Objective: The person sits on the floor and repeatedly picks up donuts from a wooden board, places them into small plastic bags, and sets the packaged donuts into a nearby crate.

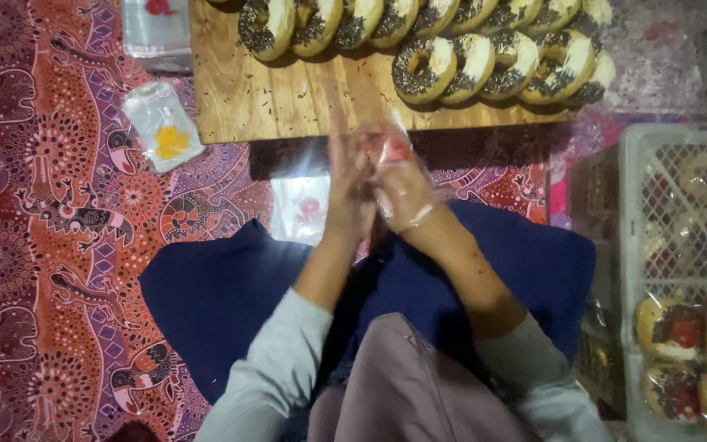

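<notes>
My left hand (347, 190) and my right hand (403, 196) meet in front of me, just below the near edge of a low wooden board (255, 98). Between them they hold a small clear plastic bag (390, 147) with a red mark; both hands are blurred by motion. My right hand seems to wear a thin clear glove. On the board lie two rows of ring doughnuts (423, 69), each half white icing and half dark sprinkles.
A stack of clear bags (300, 209) lies on the patterned cloth (51, 205) under my hands. Another bag with a yellow mark (164, 127) lies left of the board. At the right stands a white plastic crate (681, 270) holding bagged doughnuts (673, 327).
</notes>
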